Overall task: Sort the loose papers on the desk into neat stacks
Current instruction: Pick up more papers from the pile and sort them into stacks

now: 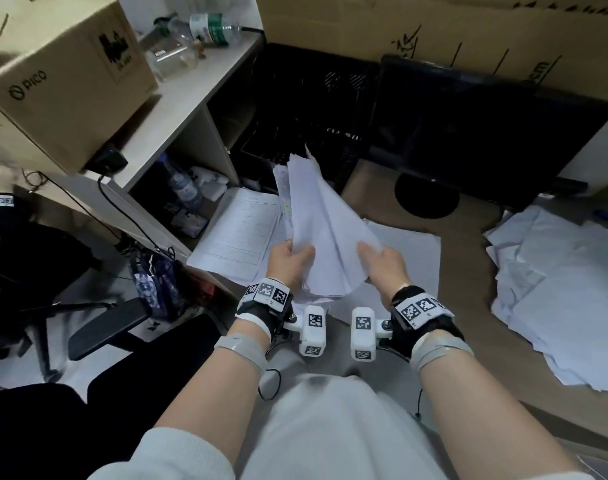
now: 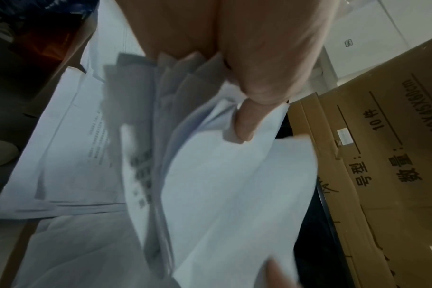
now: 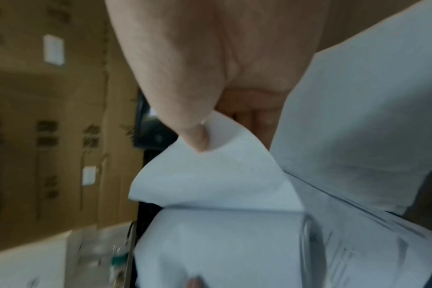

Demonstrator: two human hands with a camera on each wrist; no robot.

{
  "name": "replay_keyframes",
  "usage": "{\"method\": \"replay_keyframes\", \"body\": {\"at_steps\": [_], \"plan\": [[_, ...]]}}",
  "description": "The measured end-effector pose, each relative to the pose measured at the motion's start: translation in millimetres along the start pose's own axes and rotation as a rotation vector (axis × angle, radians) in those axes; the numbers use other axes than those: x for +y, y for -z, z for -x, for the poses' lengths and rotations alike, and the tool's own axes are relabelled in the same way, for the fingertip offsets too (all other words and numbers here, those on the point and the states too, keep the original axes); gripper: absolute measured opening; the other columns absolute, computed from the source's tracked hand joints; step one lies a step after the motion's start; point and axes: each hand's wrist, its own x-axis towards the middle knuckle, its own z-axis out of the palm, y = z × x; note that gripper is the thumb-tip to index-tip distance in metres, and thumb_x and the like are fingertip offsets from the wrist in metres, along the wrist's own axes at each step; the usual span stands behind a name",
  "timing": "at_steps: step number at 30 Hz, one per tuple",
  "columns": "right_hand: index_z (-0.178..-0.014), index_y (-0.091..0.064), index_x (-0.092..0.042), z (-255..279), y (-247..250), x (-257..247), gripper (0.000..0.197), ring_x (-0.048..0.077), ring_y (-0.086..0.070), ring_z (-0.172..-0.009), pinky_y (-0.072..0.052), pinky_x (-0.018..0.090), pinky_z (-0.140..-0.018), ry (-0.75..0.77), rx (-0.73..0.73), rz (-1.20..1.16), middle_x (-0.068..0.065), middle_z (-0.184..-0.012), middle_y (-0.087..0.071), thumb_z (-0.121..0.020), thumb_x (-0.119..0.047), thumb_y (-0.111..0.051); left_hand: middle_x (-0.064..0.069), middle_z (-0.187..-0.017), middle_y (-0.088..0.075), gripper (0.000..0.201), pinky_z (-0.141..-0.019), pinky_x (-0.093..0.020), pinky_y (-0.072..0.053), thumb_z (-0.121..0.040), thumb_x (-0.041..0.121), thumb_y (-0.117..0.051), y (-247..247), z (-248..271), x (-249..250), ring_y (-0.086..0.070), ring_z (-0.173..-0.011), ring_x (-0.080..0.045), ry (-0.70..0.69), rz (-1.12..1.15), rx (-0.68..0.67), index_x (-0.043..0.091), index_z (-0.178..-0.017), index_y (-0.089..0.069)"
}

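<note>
Gripping the paper bundle (image 1: pixel 321 230) at 12 o'clock: left hand (image 1: pixel 290 259) and right hand (image 1: pixel 385 263) both clasp its lower edge.

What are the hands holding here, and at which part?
Both hold one sheaf of papers: the left hand grips its near left edge, the right hand pinches the near right corner of the top sheet.

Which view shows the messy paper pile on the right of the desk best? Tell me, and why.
The head view. It alone shows the messy paper pile whole, sprawled on the desk. Both wrist views are filled by the held sheaf and show none of it.
</note>
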Motion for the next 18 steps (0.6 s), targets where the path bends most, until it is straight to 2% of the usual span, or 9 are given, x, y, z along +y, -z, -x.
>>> {"method": "replay_keyframes", "body": {"at_steps": [2,6,8,9,10,11,12,14,18], "plan": [[-0.075,-0.072,-0.013,-4,13,10,0.017,0.034,-0.072,-0.089,-0.059,0.051,-0.083,-0.070,0.168,-0.023,0.008,-0.090,-0.076,-0.085,-0.023,-0.063,-0.006,-0.071,-0.066,0.008,-0.053,-0.022,-0.053,-0.092,-0.001,-0.059,7,-7,-3,-0.062,-0.062,-0.017,0.014,0.025,0.044,0.002,-0.092,-0.067],[-0.082,-0.071,-0.012,-5,24,20,0.012,0.026,-0.065,-0.088,-0.058,0.039,-0.078,-0.163,0.164,-0.023,0.004,-0.086,-0.069,-0.088,-0.013,-0.061,-0.011,-0.083,-0.070,0.008,-0.074,-0.036,-0.058,-0.091,0.001,-0.064,16,-17,-11,-0.066,-0.077,-0.025,0.035,-0.015,0.016,0.007,-0.092,-0.069],[-0.099,-0.068,0.003,-7,20,26,0.035,0.023,-0.059,-0.081,-0.052,0.038,-0.075,-0.150,0.147,0.017,0.005,-0.085,-0.064,-0.086,-0.029,-0.064,-0.009,-0.081,-0.070,0.010,-0.073,-0.033,-0.058,-0.090,-0.003,-0.065,16,-19,-13,-0.066,-0.076,-0.025,0.043,-0.045,-0.024,0.004,-0.096,-0.070],[-0.106,-0.064,0.009,-10,18,32,0.050,0.011,-0.039,-0.080,-0.052,0.037,-0.075,-0.139,0.154,0.044,0.010,-0.085,-0.065,-0.082,-0.035,-0.064,-0.009,-0.081,-0.070,0.010,-0.073,-0.033,-0.058,-0.090,-0.003,-0.065,15,-21,-16,-0.066,-0.076,-0.026,0.054,-0.068,-0.048,0.002,-0.097,-0.070],[-0.106,-0.064,0.009,-12,18,38,0.054,0.022,-0.039,-0.114,-0.053,0.038,-0.075,-0.133,0.163,0.074,0.013,-0.085,-0.069,-0.078,-0.037,-0.065,-0.010,-0.083,-0.071,0.009,-0.076,-0.035,-0.058,-0.089,-0.002,-0.066,15,-22,-19,-0.068,-0.080,-0.028,0.066,-0.092,-0.062,0.004,-0.094,-0.070],[-0.098,-0.069,0.005,-15,18,46,0.046,0.015,-0.046,-0.069,-0.056,0.039,-0.076,-0.151,0.179,0.108,0.010,-0.082,-0.071,-0.075,-0.035,-0.066,-0.012,-0.085,-0.072,0.008,-0.080,-0.041,-0.060,-0.088,0.001,-0.068,14,-24,-23,-0.069,-0.084,-0.031,0.070,-0.117,-0.054,0.009,-0.089,-0.071],[-0.087,-0.073,-0.002,-16,18,52,0.029,0.032,-0.070,-0.078,-0.059,0.040,-0.078,-0.175,0.186,0.135,0.007,-0.082,-0.074,-0.074,-0.028,-0.068,-0.013,-0.088,-0.074,0.008,-0.084,-0.047,-0.059,-0.084,0.007,-0.071,15,-28,-29,-0.071,-0.088,-0.034,0.072,-0.135,-0.030,0.015,-0.084,-0.072],[-0.075,-0.073,-0.016,-10,15,48,0.006,0.027,-0.071,-0.086,-0.059,0.040,-0.086,-0.222,0.211,0.177,0.002,-0.084,-0.075,-0.075,-0.010,-0.071,-0.011,-0.088,-0.075,0.002,-0.086,-0.054,-0.058,-0.077,0.019,-0.072,18,-41,-43,-0.072,-0.091,-0.034,0.071,-0.173,0.031,0.021,-0.078,-0.072],[-0.092,-0.071,-0.021,-5,8,50,0.020,0.020,-0.070,-0.087,-0.058,0.036,-0.088,-0.239,0.086,0.239,-0.002,-0.090,-0.074,-0.076,-0.009,-0.067,-0.009,-0.091,-0.075,0.013,-0.088,-0.052,-0.058,-0.079,0.021,-0.073,22,-41,-42,-0.071,-0.088,-0.028,0.068,-0.180,0.076,0.015,-0.091,-0.075]]}}
